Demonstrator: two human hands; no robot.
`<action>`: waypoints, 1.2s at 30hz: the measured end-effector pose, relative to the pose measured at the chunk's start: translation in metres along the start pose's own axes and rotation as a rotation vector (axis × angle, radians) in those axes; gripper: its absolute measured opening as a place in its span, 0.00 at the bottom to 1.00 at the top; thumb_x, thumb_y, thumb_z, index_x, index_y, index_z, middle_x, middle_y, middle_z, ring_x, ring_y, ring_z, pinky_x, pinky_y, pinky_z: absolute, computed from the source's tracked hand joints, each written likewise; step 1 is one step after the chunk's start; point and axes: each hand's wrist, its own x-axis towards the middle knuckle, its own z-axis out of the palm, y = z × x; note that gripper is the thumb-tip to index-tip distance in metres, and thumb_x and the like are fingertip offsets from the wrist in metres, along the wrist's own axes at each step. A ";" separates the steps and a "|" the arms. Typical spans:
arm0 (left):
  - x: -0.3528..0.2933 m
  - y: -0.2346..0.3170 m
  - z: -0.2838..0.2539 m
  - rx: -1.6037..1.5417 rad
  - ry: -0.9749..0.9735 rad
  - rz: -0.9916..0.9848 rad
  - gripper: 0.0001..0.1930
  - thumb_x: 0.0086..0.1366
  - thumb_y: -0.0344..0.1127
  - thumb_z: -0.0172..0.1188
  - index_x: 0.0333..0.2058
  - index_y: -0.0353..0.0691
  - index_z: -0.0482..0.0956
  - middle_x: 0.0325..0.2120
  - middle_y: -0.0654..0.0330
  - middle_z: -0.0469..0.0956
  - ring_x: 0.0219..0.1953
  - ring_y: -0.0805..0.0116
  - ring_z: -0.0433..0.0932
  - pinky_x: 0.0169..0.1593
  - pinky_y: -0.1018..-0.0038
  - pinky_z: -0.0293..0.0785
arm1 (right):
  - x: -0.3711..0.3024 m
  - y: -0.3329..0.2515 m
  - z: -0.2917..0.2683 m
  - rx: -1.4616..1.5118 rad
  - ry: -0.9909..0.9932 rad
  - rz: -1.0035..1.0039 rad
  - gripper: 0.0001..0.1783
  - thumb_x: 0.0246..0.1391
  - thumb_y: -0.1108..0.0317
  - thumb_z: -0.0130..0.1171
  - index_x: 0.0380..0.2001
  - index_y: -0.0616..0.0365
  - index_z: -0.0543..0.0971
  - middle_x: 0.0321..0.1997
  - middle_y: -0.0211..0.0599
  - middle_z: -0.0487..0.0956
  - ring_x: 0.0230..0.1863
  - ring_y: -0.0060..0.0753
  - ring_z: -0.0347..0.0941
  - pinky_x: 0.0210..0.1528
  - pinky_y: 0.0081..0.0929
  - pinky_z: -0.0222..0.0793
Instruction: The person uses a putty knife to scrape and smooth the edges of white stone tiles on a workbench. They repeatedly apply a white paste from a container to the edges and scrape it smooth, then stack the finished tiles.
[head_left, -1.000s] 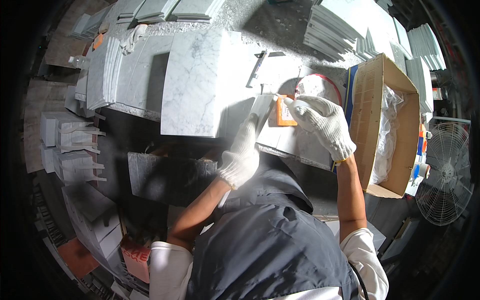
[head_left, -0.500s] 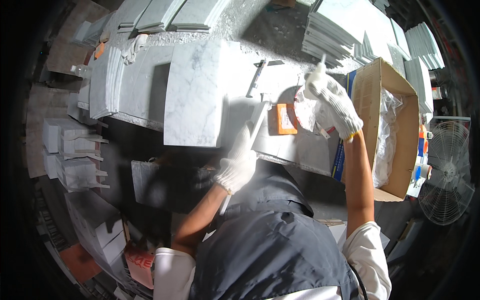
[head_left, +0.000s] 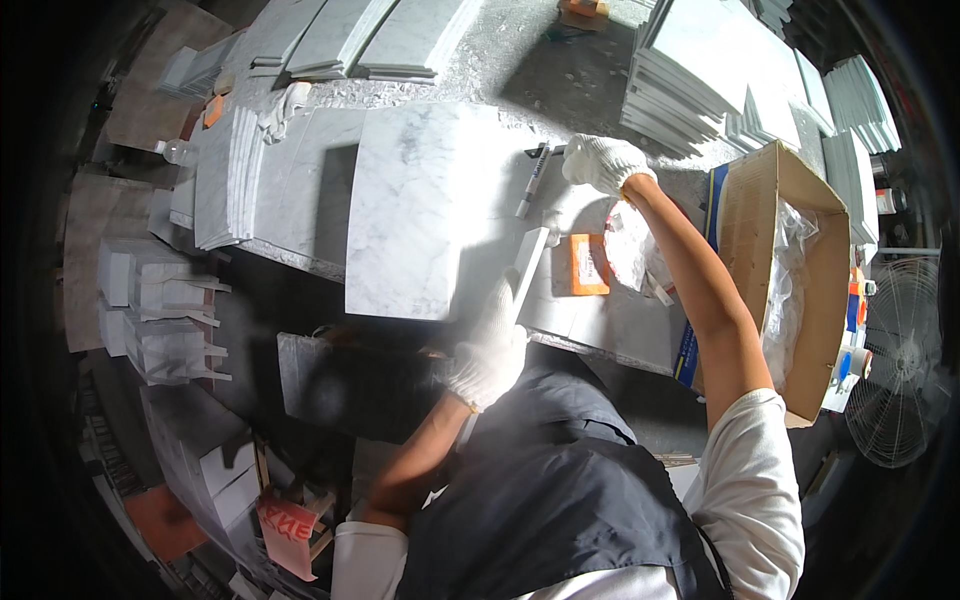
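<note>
My left hand (head_left: 490,358), in a white knitted glove, is closed around a long narrow white stone strip (head_left: 530,262). The strip slants up toward the table, its lower end showing below my wrist. My gloved right hand (head_left: 605,163) is at the far side of the worktop, fingers curled; whatever they hold is hidden. Close to its fingertips lie a dark flat metal tool (head_left: 540,152) and a white marker pen (head_left: 533,182). An orange box (head_left: 588,265) and a crumpled white plastic bag (head_left: 630,245) lie nearer, beside my right forearm.
A large veined marble slab (head_left: 410,220) lies left of the strip. An open cardboard box (head_left: 740,230) with clear plastic inside stands right. Tile stacks (head_left: 690,70) line the back. A fan (head_left: 900,360) stands far right; white blocks (head_left: 160,285) sit at left.
My right hand has moved left and farther out, from above the plastic bag to beside the marker. The white nozzle-like tip that stuck up from it no longer shows. My left hand keeps the strip.
</note>
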 end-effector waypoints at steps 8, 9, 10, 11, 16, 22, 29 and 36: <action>0.000 0.001 -0.002 -0.054 -0.080 -0.106 0.40 0.65 0.24 0.52 0.73 0.30 0.45 0.70 0.34 0.55 0.69 0.42 0.64 0.69 0.62 0.64 | -0.001 0.031 0.000 0.202 -0.021 -0.120 0.29 0.54 0.55 0.69 0.59 0.49 0.79 0.55 0.39 0.83 0.55 0.42 0.80 0.57 0.34 0.74; 0.000 0.001 -0.002 -0.074 -0.074 -0.070 0.40 0.65 0.26 0.52 0.73 0.28 0.44 0.70 0.31 0.54 0.69 0.40 0.63 0.70 0.62 0.63 | -0.003 0.035 -0.002 0.113 0.019 -0.143 0.31 0.53 0.52 0.70 0.60 0.48 0.78 0.58 0.38 0.82 0.58 0.43 0.79 0.59 0.36 0.73; 0.001 0.001 -0.002 -0.047 -0.082 -0.079 0.41 0.65 0.26 0.52 0.73 0.29 0.44 0.70 0.31 0.54 0.69 0.41 0.63 0.70 0.62 0.63 | -0.006 0.037 -0.004 0.129 0.031 -0.147 0.36 0.52 0.48 0.71 0.62 0.48 0.77 0.59 0.38 0.82 0.59 0.44 0.78 0.60 0.35 0.73; 0.002 0.002 -0.002 -0.037 -0.075 -0.057 0.41 0.65 0.26 0.52 0.73 0.29 0.44 0.70 0.31 0.53 0.69 0.41 0.63 0.70 0.62 0.63 | -0.009 0.037 -0.008 0.099 0.032 -0.152 0.37 0.51 0.47 0.71 0.62 0.48 0.76 0.60 0.38 0.81 0.60 0.44 0.77 0.61 0.34 0.72; 0.001 0.005 -0.002 -0.054 -0.108 -0.096 0.41 0.65 0.25 0.51 0.74 0.31 0.42 0.71 0.32 0.53 0.69 0.41 0.63 0.69 0.61 0.64 | -0.048 0.008 -0.045 0.043 0.236 -0.153 0.43 0.48 0.49 0.73 0.66 0.50 0.73 0.64 0.44 0.77 0.64 0.49 0.73 0.66 0.37 0.69; -0.002 -0.022 0.010 -0.160 -0.130 -0.068 0.39 0.69 0.29 0.51 0.74 0.33 0.43 0.73 0.38 0.52 0.70 0.45 0.63 0.70 0.63 0.63 | -0.173 -0.053 -0.030 0.844 0.332 -0.117 0.40 0.57 0.52 0.71 0.67 0.61 0.70 0.63 0.47 0.78 0.65 0.40 0.73 0.67 0.34 0.67; 0.011 -0.030 0.017 -0.586 -0.217 -0.341 0.40 0.68 0.25 0.53 0.74 0.32 0.44 0.73 0.42 0.52 0.72 0.51 0.60 0.71 0.66 0.60 | -0.260 -0.108 0.087 0.918 -0.135 0.018 0.37 0.66 0.49 0.58 0.71 0.53 0.62 0.64 0.58 0.74 0.63 0.46 0.75 0.65 0.40 0.70; 0.011 0.013 -0.014 -0.450 -0.087 -0.441 0.43 0.68 0.53 0.65 0.72 0.37 0.58 0.58 0.53 0.74 0.58 0.66 0.74 0.61 0.72 0.71 | -0.256 -0.101 0.119 0.970 -0.423 0.172 0.64 0.46 0.35 0.66 0.77 0.50 0.45 0.66 0.62 0.71 0.66 0.58 0.71 0.66 0.41 0.68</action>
